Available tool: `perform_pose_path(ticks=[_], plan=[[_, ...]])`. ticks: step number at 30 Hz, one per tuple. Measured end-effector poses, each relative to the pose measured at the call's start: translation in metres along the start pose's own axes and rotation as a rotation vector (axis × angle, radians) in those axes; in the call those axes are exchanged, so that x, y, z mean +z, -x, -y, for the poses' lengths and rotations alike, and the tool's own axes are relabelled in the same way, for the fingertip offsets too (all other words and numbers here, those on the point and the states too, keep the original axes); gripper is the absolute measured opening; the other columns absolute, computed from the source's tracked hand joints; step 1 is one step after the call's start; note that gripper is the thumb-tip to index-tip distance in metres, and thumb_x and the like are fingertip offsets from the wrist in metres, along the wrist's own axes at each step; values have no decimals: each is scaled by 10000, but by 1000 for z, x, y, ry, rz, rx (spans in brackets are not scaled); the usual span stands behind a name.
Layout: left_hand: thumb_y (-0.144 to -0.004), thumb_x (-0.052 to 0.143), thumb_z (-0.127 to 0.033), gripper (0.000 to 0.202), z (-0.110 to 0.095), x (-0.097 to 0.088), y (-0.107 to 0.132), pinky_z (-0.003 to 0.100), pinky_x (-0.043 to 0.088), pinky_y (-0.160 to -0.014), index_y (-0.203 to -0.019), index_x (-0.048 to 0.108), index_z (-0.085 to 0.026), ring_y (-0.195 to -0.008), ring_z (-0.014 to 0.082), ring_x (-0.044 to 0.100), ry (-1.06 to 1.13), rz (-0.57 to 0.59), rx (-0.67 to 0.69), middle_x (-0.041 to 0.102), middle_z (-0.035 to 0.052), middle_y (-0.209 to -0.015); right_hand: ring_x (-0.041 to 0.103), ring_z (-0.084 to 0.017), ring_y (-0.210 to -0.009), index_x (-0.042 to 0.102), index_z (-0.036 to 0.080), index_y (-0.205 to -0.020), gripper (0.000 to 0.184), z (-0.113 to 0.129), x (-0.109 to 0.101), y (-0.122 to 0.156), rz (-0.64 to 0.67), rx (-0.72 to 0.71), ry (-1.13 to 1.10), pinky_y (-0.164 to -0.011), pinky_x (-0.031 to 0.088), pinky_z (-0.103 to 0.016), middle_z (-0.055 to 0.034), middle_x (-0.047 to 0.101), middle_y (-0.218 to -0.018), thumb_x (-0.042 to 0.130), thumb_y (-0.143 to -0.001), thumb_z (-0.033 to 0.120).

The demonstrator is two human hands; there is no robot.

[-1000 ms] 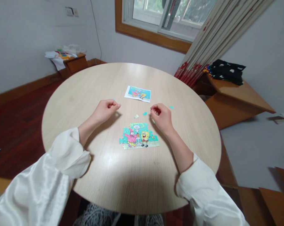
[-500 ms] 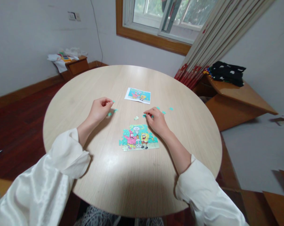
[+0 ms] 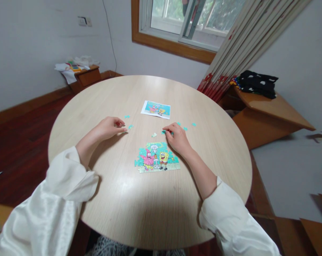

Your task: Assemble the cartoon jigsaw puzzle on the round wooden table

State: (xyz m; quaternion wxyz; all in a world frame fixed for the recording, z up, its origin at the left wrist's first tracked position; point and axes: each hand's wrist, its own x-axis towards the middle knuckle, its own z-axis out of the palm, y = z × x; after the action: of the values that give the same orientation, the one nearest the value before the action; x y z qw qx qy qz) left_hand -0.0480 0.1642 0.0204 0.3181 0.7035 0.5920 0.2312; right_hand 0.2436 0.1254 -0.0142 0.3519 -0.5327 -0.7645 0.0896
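A partly joined jigsaw puzzle (image 3: 156, 156) with cartoon figures lies flat on the round wooden table (image 3: 139, 206). Beyond its top right corner, my right hand (image 3: 177, 138) is closed in a pinch, with a teal puzzle piece (image 3: 163, 132) showing at the fingertips. My left hand (image 3: 110, 128) hovers low at the left, thumb and fingers apart. Close to its fingertips are two loose teal pieces, a nearer one (image 3: 130, 127) and a farther one (image 3: 127, 116). A pale piece (image 3: 154, 135) rests between the hands, just above the puzzle.
Behind the puzzle lies a printed reference picture (image 3: 157, 109). Several teal pieces, one of them farthest right (image 3: 194, 124), are scattered past my right hand. A wooden cabinet with black cloth (image 3: 258, 83) stands at the right, and a small cabinet (image 3: 88, 76) at the back left.
My left hand has moved left and down, away from the farther teal piece, and its fingers have parted. My right hand stays almost where it was.
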Motion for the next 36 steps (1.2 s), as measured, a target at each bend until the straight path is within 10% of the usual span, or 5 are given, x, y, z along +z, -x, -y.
perform_pose_path(ticks=[12, 19, 36], plan=[[-767, 671, -281, 259, -4, 29, -7, 339, 453, -768, -952, 714, -104, -844, 234, 609, -286, -129, 104, 669, 125, -921, 613, -215, -860, 707, 177, -882, 218, -2, 5, 0, 4, -25, -9, -806, 463, -361, -81, 652, -879, 519, -844, 74], [-809, 573, -278, 228, -1, 4, -4, 318, 438, -723, -889, 729, -132, -755, 206, 619, -131, -121, -5, 705, 99, -827, 615, -203, -831, 703, 171, -868, 225, -3, 6, 0, -18, -57, -7, -784, 467, -347, -76, 648, -851, 510, -829, 63], [-688, 662, -230, 104, -7, 9, 4, 278, 399, -621, -727, 586, -171, -640, 152, 546, 14, 159, 83, 604, 16, -676, 592, -201, -822, 693, 177, -859, 224, 1, 4, 0, 3, -39, -26, -773, 449, -345, -67, 630, -841, 504, -824, 64]])
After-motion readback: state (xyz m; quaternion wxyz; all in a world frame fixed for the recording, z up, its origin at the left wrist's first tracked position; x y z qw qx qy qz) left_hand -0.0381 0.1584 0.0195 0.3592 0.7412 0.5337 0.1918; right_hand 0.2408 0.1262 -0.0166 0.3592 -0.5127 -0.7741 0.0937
